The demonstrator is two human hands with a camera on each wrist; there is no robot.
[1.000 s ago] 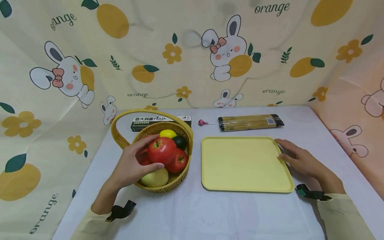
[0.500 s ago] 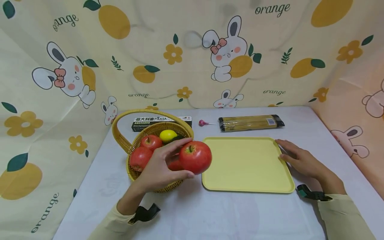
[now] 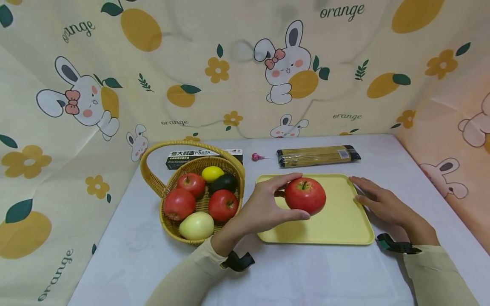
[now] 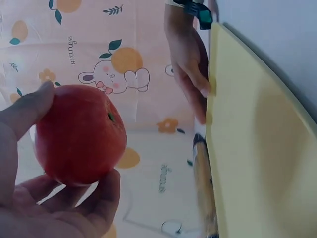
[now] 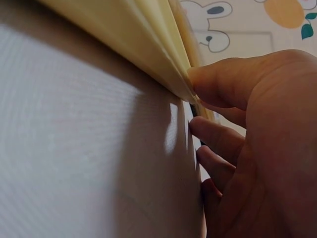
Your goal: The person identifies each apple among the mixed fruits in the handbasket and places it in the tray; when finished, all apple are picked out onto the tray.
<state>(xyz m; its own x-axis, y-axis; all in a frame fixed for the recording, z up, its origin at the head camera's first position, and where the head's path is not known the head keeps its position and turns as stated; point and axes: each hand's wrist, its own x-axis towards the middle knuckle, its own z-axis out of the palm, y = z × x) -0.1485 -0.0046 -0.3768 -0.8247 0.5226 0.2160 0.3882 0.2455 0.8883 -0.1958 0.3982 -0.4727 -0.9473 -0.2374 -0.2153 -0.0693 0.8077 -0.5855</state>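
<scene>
My left hand (image 3: 264,204) holds a red apple (image 3: 305,196) above the left-middle part of a yellow tray (image 3: 342,221). In the left wrist view, the thumb and fingers curve around this apple (image 4: 81,136), stem end facing away from the palm. My right hand (image 3: 390,206) rests at the tray's right edge, its thumb touching the rim and the other fingers loosely extended beside it. Left of the tray stands a wicker basket (image 3: 203,203) containing red apples (image 3: 223,205), a lemon (image 3: 212,174), a dark green avocado-like fruit (image 3: 223,183) and a pale yellow-green fruit (image 3: 196,226).
Behind the basket lies a black-and-white pasta box (image 3: 178,162). A small pink lollipop (image 3: 256,157) and a pack of spaghetti (image 3: 317,156) lie along the back of the white table. The basket's tall handle (image 3: 153,182) arches over its back side.
My left hand has lifted the apple out of the basket and carried it right, over the tray. The fruits underneath are now uncovered. My right hand has stayed at the tray's edge.
</scene>
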